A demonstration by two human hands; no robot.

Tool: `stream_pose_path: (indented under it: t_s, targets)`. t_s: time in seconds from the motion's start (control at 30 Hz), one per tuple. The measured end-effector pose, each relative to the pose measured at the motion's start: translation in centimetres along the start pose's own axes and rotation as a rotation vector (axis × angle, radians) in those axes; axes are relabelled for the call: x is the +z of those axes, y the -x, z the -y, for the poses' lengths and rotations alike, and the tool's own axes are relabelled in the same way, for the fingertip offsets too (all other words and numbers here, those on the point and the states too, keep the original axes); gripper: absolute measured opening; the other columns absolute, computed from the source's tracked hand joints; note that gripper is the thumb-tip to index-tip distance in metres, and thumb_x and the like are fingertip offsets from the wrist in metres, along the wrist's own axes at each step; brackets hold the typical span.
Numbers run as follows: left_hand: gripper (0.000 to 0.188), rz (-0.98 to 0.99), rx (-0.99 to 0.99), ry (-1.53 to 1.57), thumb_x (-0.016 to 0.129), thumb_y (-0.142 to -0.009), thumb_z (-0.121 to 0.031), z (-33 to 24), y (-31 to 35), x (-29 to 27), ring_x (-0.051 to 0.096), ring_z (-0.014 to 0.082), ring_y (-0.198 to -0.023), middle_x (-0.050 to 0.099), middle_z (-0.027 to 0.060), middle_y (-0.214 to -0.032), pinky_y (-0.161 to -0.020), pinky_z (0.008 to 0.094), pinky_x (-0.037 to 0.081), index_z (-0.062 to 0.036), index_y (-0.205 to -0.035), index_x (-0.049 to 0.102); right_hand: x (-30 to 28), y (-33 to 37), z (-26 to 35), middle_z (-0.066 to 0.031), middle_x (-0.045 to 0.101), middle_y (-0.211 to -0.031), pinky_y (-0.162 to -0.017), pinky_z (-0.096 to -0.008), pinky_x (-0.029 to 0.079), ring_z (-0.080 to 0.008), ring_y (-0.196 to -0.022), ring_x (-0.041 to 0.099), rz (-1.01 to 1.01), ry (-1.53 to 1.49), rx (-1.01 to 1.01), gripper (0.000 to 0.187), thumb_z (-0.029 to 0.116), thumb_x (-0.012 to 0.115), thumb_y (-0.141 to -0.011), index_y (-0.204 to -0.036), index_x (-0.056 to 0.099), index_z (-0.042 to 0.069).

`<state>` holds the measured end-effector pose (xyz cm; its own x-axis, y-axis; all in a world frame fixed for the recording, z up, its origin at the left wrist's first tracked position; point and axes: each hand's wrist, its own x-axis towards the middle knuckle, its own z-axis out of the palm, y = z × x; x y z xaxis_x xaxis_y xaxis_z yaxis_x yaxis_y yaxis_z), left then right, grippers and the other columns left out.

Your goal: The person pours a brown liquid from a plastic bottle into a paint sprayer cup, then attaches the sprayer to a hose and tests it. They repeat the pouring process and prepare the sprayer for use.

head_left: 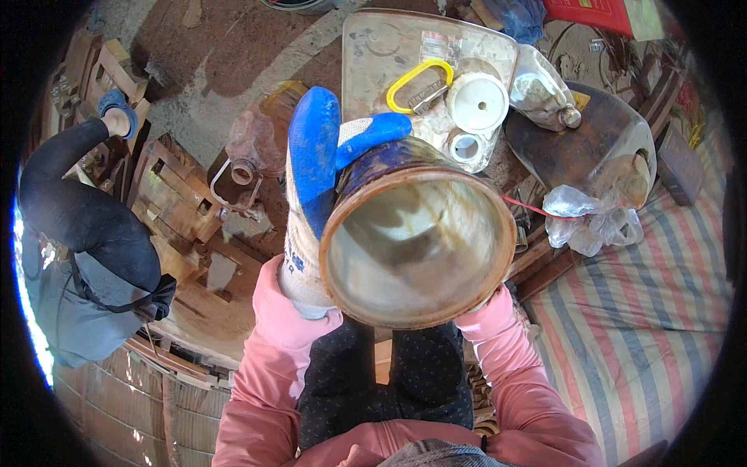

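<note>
A rusty metal can [416, 245] with a wide open mouth is held up close to the camera, its inside pale and stained. My left hand [315, 183], in a white glove with blue palm coating, wraps around the can's left side with fingers over the top. My right hand is hidden behind the can; only its pink sleeve [498, 342] shows at the lower right of the can.
A large metal canister [389, 54] with a yellow handle and white cap lies ahead. A plastic jug [249, 152] sits to the left, plastic bags [591, 218] to the right, a striped mat [654, 311] beyond. Another person [85, 233] crouches at left by wooden frames.
</note>
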<state>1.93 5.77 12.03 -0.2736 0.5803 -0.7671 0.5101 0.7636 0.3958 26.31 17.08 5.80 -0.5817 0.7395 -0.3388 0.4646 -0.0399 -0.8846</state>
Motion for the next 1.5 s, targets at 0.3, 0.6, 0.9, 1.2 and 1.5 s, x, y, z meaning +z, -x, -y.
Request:
stream_pose_path:
  t_s: [0.3, 0.6, 0.9, 1.2, 1.5]
  targets:
    - [0.096, -0.030, 0.097, -0.037, 0.093, -0.049, -0.031, 0.3, -0.2, 0.2, 0.069, 0.0320, -0.103, 0.067, 0.0210, -0.110, -0.092, 0.0390, 0.054, 0.0056, -0.127, 0.051, -0.1, 0.3, -0.1, -0.0165, 0.062, -0.104, -0.077, -0.0432, 0.053, -0.0377, -0.094, 0.062, 0.025, 0.003, 0.045, 0.043, 0.027, 0.069, -0.083, -0.119, 0.062, 0.004]
    - [0.096, 0.000, 0.088, -0.013, 0.092, -0.050, -0.031, -0.1, 0.2, -0.4, 0.068, 0.0329, -0.103, 0.066, 0.0222, -0.110, -0.091, 0.0396, 0.054, 0.0069, -0.128, 0.050, 0.7, 0.9, -0.5, -0.0202, 0.062, -0.131, -0.098, -0.0380, 0.052, -0.0354, -0.116, 0.064, -0.013, -0.264, 0.157, 0.054, 0.022, 0.070, -0.089, -0.135, 0.056, 0.000]
    - [0.098, 0.004, 0.089, -0.146, 0.086, -0.053, -0.029, -0.2, 0.7, 0.4, 0.063, 0.0416, -0.107, 0.059, 0.0258, -0.116, -0.092, 0.0465, 0.053, 0.0085, -0.133, 0.042, 0.9, 1.1, -0.4, -0.0192, 0.062, -0.129, -0.095, -0.0384, 0.052, -0.0349, -0.113, 0.065, 0.021, -0.198, 0.121, 0.055, 0.023, 0.073, -0.087, -0.135, 0.056, 0.003]
    - [0.096, -0.011, 0.055, 0.093, 0.092, -0.049, -0.032, 1.4, 0.9, 0.1, 0.070, 0.0308, -0.101, 0.068, 0.0208, -0.107, -0.090, 0.0378, 0.055, 0.0081, -0.126, 0.051, 0.7, 1.2, 0.0, -0.0177, 0.063, -0.123, -0.092, -0.0380, 0.054, -0.0341, -0.107, 0.066, 0.042, -0.084, 0.093, 0.058, 0.028, 0.075, -0.084, -0.133, 0.057, 0.004]
    - [0.076, -0.128, 0.699, 0.217, 0.083, -0.065, -0.022, -8.5, -4.6, 4.4, 0.060, 0.0380, -0.117, 0.058, 0.0225, -0.127, -0.099, 0.0486, 0.050, -0.0003, -0.131, 0.050, 0.5, 1.4, 0.3, -0.0132, 0.061, -0.124, -0.094, -0.0356, 0.052, -0.0274, -0.109, 0.063, 0.033, -0.175, 0.133, 0.051, 0.028, 0.068, -0.091, -0.134, 0.055, 0.004]
